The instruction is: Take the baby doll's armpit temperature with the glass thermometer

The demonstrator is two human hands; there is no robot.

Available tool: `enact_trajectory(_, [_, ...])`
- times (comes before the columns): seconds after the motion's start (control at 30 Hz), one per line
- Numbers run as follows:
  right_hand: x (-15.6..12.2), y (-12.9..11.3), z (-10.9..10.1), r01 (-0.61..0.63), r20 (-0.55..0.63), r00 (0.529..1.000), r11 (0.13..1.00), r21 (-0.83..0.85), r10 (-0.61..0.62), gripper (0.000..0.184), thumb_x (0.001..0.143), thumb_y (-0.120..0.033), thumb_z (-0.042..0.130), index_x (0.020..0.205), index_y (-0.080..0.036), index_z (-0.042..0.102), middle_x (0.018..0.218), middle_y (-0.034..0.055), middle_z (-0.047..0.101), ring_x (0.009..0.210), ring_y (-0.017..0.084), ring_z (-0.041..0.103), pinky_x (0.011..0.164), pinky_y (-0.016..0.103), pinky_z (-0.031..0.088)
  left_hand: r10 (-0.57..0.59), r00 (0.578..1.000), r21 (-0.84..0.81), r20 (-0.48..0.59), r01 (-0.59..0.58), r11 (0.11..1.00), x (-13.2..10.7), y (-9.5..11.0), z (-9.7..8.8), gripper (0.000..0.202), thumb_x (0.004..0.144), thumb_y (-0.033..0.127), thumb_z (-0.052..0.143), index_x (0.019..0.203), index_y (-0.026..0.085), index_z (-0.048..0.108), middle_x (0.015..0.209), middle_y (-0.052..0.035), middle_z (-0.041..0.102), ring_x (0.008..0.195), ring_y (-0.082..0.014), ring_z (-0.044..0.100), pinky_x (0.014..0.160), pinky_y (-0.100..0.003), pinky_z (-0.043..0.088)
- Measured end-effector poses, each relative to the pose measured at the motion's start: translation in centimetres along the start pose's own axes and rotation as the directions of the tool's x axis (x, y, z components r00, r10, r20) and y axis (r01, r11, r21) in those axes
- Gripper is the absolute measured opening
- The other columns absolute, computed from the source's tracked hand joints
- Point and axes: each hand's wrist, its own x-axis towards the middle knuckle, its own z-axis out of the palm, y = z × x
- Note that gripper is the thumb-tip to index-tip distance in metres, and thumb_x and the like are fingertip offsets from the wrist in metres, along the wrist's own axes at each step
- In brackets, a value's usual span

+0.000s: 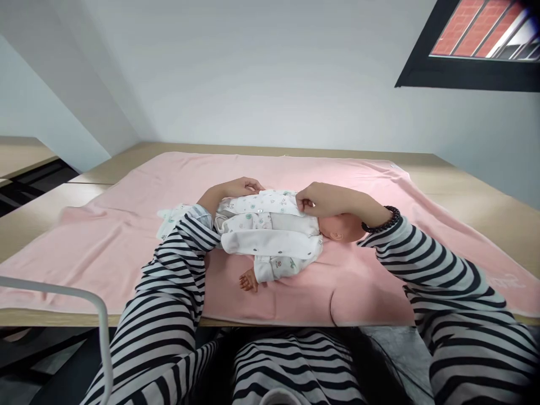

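A baby doll [343, 226] lies on its back with its head to the right, wearing a white printed baby jacket [291, 243]. The jacket's front lies unfastened, with snaps along its near edge. One sleeved arm reaches toward me, its small hand [248, 280] bare. My right hand [318, 198] is closed in a pinch on the far part of the jacket, near the neck. Across the doll's middle reaches my left hand [242, 186], fingers curled at the far side; what they hold is hidden. Below my left wrist the doll's lower end shows white printed cloth [171, 220].
A pink blanket [126, 225] with some creases covers most of the wooden table [472, 208]. Behind it stands a white wall [261, 79] with a dark-framed window [468, 73] at the upper right. A white curved tube [101, 320] rises at the lower left.
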Motion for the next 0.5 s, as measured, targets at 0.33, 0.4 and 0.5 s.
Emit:
enact_trajectory(0.33, [-1.2,-6.4,4.1,0.317,-0.232,0.908,0.935,-0.16,-0.348,0.045,0.109,-0.047,0.053,0.141,-0.016,0.058,0.142,0.0188,0.064,0.123,0.031,0.061,0.1,0.045,0.05,0.001,1.0,0.013,-0.001,-0.001,1.0,0.3,-0.5,-0.2,0.061,0.071,0.057,0.084,0.117,0.018,0.074,0.135,-0.0137,0.074,0.113,-0.0287,0.071,0.091,-0.036,0.059])
enact_trajectory(0.4, [-1.2,-8.0,7.1,0.429,-0.214,0.856,0.877,-0.214,-0.471,0.068,0.104,-0.06,0.061,0.155,-0.017,0.05,0.161,0.0207,0.052,0.143,0.036,0.052,0.114,0.053,0.047,0.004,1.0,0.006,-0.007,-0.004,1.0,0.3,-0.4,-0.1,0.061,0.072,0.059,0.083,0.116,0.017,0.074,0.137,-0.0144,0.073,0.114,-0.0292,0.071,0.092,-0.036,0.059])
enact_trajectory(0.5, [-1.0,-8.8,11.7,0.435,-0.18,0.826,0.807,-0.399,-0.534,0.066,0.105,-0.054,0.063,0.157,-0.016,0.05,0.164,0.0182,0.051,0.154,0.04,0.044,0.124,0.064,0.036,0.01,1.0,0.003,-0.004,-0.01,1.0,0.2,-0.3,0.0,0.062,0.073,0.06,0.083,0.116,0.017,0.074,0.138,-0.0155,0.072,0.117,-0.0302,0.07,0.095,-0.038,0.059])
